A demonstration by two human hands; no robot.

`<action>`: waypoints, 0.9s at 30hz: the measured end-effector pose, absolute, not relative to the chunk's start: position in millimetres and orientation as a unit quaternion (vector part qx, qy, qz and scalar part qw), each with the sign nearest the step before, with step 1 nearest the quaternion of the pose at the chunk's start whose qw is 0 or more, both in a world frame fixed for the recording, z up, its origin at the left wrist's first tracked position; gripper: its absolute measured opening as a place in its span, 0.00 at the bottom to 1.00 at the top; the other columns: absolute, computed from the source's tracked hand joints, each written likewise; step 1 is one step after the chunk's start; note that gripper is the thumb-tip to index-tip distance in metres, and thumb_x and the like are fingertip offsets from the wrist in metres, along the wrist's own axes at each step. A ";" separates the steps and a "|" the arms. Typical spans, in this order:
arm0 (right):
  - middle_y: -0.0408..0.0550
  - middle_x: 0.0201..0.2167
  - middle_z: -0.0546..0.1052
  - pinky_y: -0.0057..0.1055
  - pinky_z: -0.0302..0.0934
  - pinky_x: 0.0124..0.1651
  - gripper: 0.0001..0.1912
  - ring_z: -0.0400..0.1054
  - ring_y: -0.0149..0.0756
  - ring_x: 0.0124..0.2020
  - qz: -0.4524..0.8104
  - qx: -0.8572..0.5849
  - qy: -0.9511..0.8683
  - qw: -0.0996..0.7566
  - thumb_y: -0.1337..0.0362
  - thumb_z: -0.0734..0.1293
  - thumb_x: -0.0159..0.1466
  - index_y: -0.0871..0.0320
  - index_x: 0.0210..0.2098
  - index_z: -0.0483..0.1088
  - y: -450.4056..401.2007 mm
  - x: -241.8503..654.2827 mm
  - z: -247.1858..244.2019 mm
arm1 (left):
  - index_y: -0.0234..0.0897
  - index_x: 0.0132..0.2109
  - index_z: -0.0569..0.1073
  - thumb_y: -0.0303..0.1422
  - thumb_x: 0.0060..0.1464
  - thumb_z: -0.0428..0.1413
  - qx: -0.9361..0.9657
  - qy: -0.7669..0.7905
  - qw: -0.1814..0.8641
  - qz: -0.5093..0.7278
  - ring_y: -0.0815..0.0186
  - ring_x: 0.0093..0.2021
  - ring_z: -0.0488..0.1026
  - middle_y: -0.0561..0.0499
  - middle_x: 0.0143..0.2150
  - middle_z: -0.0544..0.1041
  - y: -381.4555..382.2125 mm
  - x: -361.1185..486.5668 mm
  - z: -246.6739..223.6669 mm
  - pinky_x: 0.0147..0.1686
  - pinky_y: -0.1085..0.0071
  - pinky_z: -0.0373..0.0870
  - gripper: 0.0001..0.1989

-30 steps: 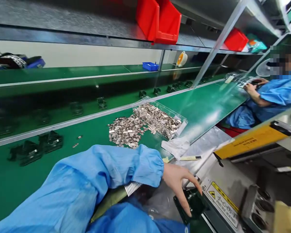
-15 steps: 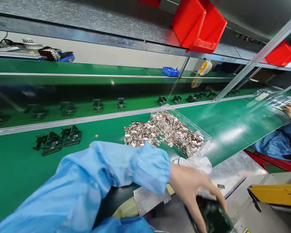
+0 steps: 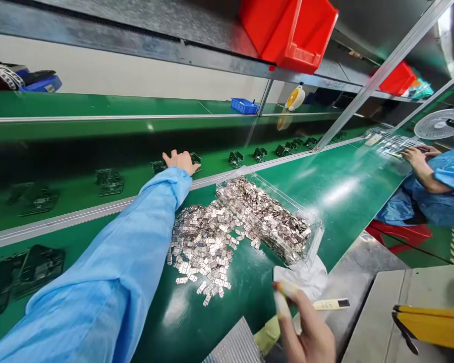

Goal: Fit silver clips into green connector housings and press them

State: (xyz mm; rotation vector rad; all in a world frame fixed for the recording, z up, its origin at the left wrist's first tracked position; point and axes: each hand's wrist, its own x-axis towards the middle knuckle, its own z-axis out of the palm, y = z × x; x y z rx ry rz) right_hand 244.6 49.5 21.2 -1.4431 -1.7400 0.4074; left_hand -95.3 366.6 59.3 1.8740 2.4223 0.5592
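Note:
My left hand (image 3: 180, 162) reaches over the conveyor with fingers spread, palm down. One dark green circuit board (image 3: 195, 159) shows just behind its thumb, and another (image 3: 158, 166) lies to its left. Whether the hand touches either board is hard to tell. At the lower right, my right hand (image 3: 306, 327) is raised with thumb and index finger close together, pale covers on the fingertips; what they hold, if anything, is blurred. Small silvery metal parts (image 3: 206, 237) lie heaped on the green table (image 3: 249, 297), beside a clear tray (image 3: 318, 237) full of the same parts.
More boards (image 3: 38, 267) stand on the table at left. White cloth (image 3: 310, 277) is by the tray, with a pale strip (image 3: 331, 304) beyond. A metal shelf holding a red bin (image 3: 287, 35) hangs above. At far right another person's hands (image 3: 416, 156) work over a rack.
My left hand has moved from the dark board at the lower right up to the conveyor. My right hand has come into sight. The view has shifted rightward.

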 end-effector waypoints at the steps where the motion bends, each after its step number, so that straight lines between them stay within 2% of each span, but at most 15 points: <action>1: 0.50 0.44 0.79 0.41 0.70 0.47 0.12 0.74 0.47 0.45 0.156 -0.569 -0.708 0.388 0.61 0.63 0.67 0.51 0.48 0.72 68.8 232.6 19.3 | 0.28 0.54 0.69 0.53 0.52 0.55 0.599 0.782 0.015 0.173 0.36 0.65 0.53 0.27 0.53 0.74 368.0 -99.9 54.2 0.60 0.33 0.38 0.34; 4: 0.52 0.46 0.80 0.37 0.68 0.47 0.16 0.75 0.45 0.46 0.157 -0.616 -0.713 0.295 0.63 0.56 0.69 0.56 0.47 0.73 128.3 197.2 20.7 | 0.33 0.61 0.64 0.56 0.51 0.54 0.588 0.792 -0.019 0.164 0.34 0.68 0.46 0.28 0.63 0.65 363.1 -121.1 47.4 0.59 0.30 0.37 0.39; 6: 0.52 0.45 0.80 0.34 0.67 0.47 0.17 0.75 0.44 0.44 0.141 -0.661 -0.719 0.164 0.66 0.56 0.68 0.57 0.49 0.73 159.2 178.6 24.0 | 0.34 0.62 0.64 0.58 0.50 0.52 0.566 0.812 -0.020 0.144 0.32 0.68 0.46 0.29 0.66 0.61 355.4 -139.0 46.9 0.58 0.30 0.40 0.40; 9: 0.52 0.44 0.80 0.33 0.64 0.42 0.17 0.75 0.44 0.41 0.109 -0.695 -0.709 0.057 0.68 0.58 0.66 0.57 0.50 0.73 182.4 162.7 26.2 | 0.30 0.57 0.71 0.56 0.53 0.51 0.542 0.832 0.045 0.108 0.33 0.60 0.61 0.28 0.60 0.68 344.6 -158.6 50.4 0.54 0.39 0.57 0.36; 12: 0.52 0.44 0.78 0.31 0.61 0.39 0.15 0.75 0.43 0.40 0.096 -0.700 -0.706 0.049 0.69 0.59 0.65 0.56 0.47 0.73 185.3 159.5 25.3 | 0.28 0.52 0.74 0.50 0.57 0.49 0.554 0.823 0.049 0.118 0.39 0.53 0.69 0.29 0.54 0.73 334.6 -155.5 64.6 0.49 0.51 0.66 0.30; 16: 0.52 0.43 0.79 0.30 0.60 0.36 0.11 0.75 0.43 0.40 0.085 -0.700 -0.709 0.038 0.67 0.61 0.64 0.57 0.43 0.73 182.5 161.2 26.4 | 0.37 0.53 0.72 0.48 0.60 0.46 0.595 0.788 -0.012 0.159 0.44 0.56 0.67 0.38 0.55 0.72 284.9 -118.5 103.7 0.50 0.54 0.66 0.25; 19: 0.52 0.41 0.80 0.30 0.60 0.37 0.12 0.75 0.43 0.41 0.082 -0.690 -0.718 0.034 0.65 0.60 0.65 0.56 0.45 0.72 184.3 159.2 29.4 | 0.41 0.50 0.72 0.49 0.60 0.47 0.694 0.699 -0.043 0.165 0.50 0.49 0.71 0.44 0.47 0.75 200.5 -85.9 123.5 0.44 0.58 0.69 0.21; 24: 0.56 0.38 0.80 0.33 0.62 0.39 0.11 0.76 0.46 0.41 0.081 -0.673 -0.735 0.014 0.68 0.62 0.63 0.58 0.42 0.74 195.6 150.7 33.8 | 0.40 0.45 0.74 0.49 0.60 0.49 0.773 0.626 0.041 0.094 0.50 0.43 0.72 0.43 0.40 0.76 55.1 -57.6 91.0 0.40 0.55 0.69 0.19; 27: 0.60 0.37 0.80 0.34 0.63 0.40 0.10 0.76 0.48 0.41 0.089 -0.669 -0.738 0.005 0.68 0.64 0.61 0.61 0.40 0.74 204.7 147.0 36.3 | 0.42 0.54 0.71 0.52 0.57 0.54 0.739 0.650 0.108 0.141 0.46 0.49 0.72 0.42 0.48 0.76 11.2 -60.7 60.0 0.46 0.50 0.69 0.25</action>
